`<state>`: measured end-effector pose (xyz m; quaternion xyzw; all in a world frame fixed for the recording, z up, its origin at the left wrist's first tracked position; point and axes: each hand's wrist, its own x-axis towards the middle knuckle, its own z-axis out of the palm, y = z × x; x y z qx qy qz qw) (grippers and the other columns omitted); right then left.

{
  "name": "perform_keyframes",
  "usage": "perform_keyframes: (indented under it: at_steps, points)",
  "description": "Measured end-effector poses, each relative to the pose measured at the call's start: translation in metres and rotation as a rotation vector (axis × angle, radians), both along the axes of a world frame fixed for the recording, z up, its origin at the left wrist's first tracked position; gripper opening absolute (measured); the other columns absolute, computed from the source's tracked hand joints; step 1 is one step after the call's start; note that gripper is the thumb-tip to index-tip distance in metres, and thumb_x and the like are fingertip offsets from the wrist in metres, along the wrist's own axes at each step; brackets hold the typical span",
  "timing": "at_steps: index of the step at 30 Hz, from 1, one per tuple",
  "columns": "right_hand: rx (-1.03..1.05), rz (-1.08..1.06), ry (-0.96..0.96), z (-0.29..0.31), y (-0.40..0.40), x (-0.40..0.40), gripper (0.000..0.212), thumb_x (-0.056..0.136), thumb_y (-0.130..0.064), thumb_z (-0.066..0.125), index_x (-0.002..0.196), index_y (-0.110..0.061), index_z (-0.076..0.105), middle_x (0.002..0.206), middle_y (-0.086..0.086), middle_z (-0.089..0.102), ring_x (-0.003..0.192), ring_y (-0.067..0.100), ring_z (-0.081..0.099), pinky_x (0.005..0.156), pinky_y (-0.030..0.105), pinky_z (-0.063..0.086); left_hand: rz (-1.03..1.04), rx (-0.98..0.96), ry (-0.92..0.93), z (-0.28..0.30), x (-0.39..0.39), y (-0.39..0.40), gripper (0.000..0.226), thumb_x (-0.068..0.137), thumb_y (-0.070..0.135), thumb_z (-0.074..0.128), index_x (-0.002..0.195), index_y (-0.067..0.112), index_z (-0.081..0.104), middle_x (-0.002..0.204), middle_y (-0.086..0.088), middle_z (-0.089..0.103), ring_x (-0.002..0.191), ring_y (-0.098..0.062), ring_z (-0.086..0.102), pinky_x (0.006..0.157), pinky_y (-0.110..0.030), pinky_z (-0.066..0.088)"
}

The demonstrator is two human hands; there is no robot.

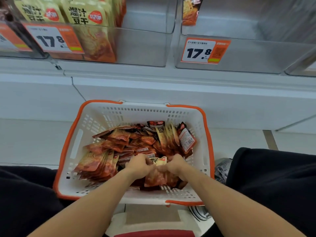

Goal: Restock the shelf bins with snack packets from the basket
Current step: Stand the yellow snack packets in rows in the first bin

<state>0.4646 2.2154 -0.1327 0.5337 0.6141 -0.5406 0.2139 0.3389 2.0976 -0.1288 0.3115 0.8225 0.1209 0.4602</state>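
Observation:
A white basket (pixel 95 120) with orange handles sits on the floor below the shelf, holding several orange-red snack packets (pixel 119 142). Both hands are down inside it at the near side. My left hand (pixel 139 165) and my right hand (pixel 176 165) grip a small stack of packets (pixel 157 177) between them, fingers curled round its edges; the top packet shows a cream label. Above, a clear shelf bin (pixel 140 47) on the left holds upright cream and orange packets in its left half. The clear bin (pixel 256 53) on the right has just one packet (pixel 190 11) at its back left.
Orange price tags reading 17.8 hang on the left bin's front (pixel 51 39) and the right bin's front (pixel 204 51). A white shelf ledge (pixel 171 86) runs between bins and basket. My dark-clothed knees flank the basket, with a grey shoe (pixel 222 168) at its right.

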Motion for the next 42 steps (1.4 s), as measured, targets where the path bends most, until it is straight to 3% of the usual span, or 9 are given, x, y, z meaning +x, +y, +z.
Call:
perform_keyframes:
  at_steps: [4, 9, 14, 22, 26, 28, 31, 36, 42]
  points:
    - [-0.204, -0.164, 0.135, 0.051, 0.027, -0.038, 0.039, 0.083, -0.001, 0.076, 0.118, 0.006, 0.061, 0.102, 0.014, 0.071, 0.071, 0.018, 0.069, 0.05, 0.028, 0.056, 0.103, 0.032, 0.006, 0.027, -0.03, 0.009, 0.041, 0.089, 0.048, 0.067, 0.079, 0.009, 0.075, 0.071, 0.0, 0.066, 0.062, -0.012, 0.055, 0.055, -0.025, 0.041]
    - [-0.177, -0.04, 0.332, 0.127, 0.064, -0.087, 0.03, 0.088, 0.003, 0.067, 0.116, -0.006, 0.066, 0.099, 0.011, 0.073, 0.082, 0.021, 0.068, 0.075, 0.039, 0.059, 0.5, 0.247, -0.445, 0.091, -0.083, 0.029, 0.036, 0.085, 0.043, 0.074, 0.098, 0.01, 0.073, 0.106, -0.011, 0.075, 0.095, -0.023, 0.068, 0.09, -0.044, 0.057]
    - [-0.105, 0.191, 0.537, 0.24, 0.086, -0.127, 0.026, 0.089, -0.004, 0.07, 0.113, -0.011, 0.066, 0.104, 0.009, 0.073, 0.086, 0.025, 0.07, 0.087, 0.039, 0.059, 0.328, 0.478, -0.459, 0.204, -0.14, 0.04, 0.025, 0.084, 0.032, 0.067, 0.101, 0.013, 0.069, 0.093, -0.002, 0.074, 0.089, -0.019, 0.068, 0.081, -0.033, 0.058]
    - [0.694, 0.369, 1.106, 0.307, 0.072, -0.168, 0.015, 0.081, -0.02, 0.08, 0.091, -0.015, 0.071, 0.088, 0.002, 0.073, 0.077, 0.014, 0.066, 0.075, 0.044, 0.057, 0.216, 0.931, 0.284, 0.287, -0.174, 0.016, 0.025, 0.091, 0.032, 0.065, 0.1, 0.009, 0.068, 0.098, -0.002, 0.074, 0.087, -0.009, 0.066, 0.082, -0.024, 0.051]
    - [1.055, 0.246, 1.308, 0.303, 0.067, -0.192, 0.021, 0.086, -0.024, 0.073, 0.106, -0.016, 0.072, 0.096, -0.008, 0.071, 0.085, 0.012, 0.067, 0.078, 0.037, 0.056, 0.152, 0.908, 0.863, 0.278, -0.201, 0.006, 0.037, 0.096, 0.023, 0.063, 0.13, 0.014, 0.056, 0.13, 0.001, 0.055, 0.119, -0.009, 0.046, 0.099, -0.019, 0.032]
    - [1.179, 0.258, 1.378, 0.306, 0.07, -0.2, 0.019, 0.088, -0.019, 0.073, 0.106, -0.013, 0.073, 0.097, -0.009, 0.067, 0.087, 0.006, 0.063, 0.077, 0.024, 0.054, 0.098, 0.856, 1.004, 0.268, -0.218, 0.004, 0.053, 0.091, 0.022, 0.062, 0.141, 0.008, 0.048, 0.146, -0.009, 0.044, 0.139, -0.024, 0.035, 0.113, -0.034, 0.028]
    - [1.256, 0.328, 1.364, 0.307, 0.08, -0.212, 0.021, 0.087, -0.02, 0.076, 0.105, -0.011, 0.074, 0.096, -0.008, 0.063, 0.087, 0.002, 0.057, 0.076, 0.01, 0.046, 0.035, 0.722, 1.101, 0.258, -0.237, 0.003, 0.07, 0.085, 0.016, 0.071, 0.147, 0.004, 0.039, 0.158, -0.016, 0.031, 0.149, -0.037, 0.018, 0.119, -0.053, 0.022]
    - [1.249, 0.38, 1.23, 0.297, 0.084, -0.232, 0.028, 0.084, -0.027, 0.078, 0.107, -0.011, 0.074, 0.096, -0.008, 0.067, 0.087, 0.006, 0.058, 0.08, 0.003, 0.035, -0.027, 0.667, 1.092, 0.255, -0.238, 0.008, 0.076, 0.085, 0.014, 0.07, 0.15, 0.003, 0.033, 0.158, -0.015, 0.03, 0.152, -0.033, 0.015, 0.121, -0.049, 0.02]
    - [1.253, 0.455, 1.121, 0.302, 0.066, -0.246, 0.044, 0.087, -0.025, 0.074, 0.128, -0.024, 0.06, 0.12, -0.002, 0.069, 0.088, 0.015, 0.06, 0.087, 0.036, 0.051, 0.016, 0.694, 1.006, 0.258, -0.237, 0.01, 0.073, 0.087, 0.016, 0.068, 0.15, 0.002, 0.033, 0.158, -0.012, 0.032, 0.152, -0.029, 0.014, 0.123, -0.047, 0.02]
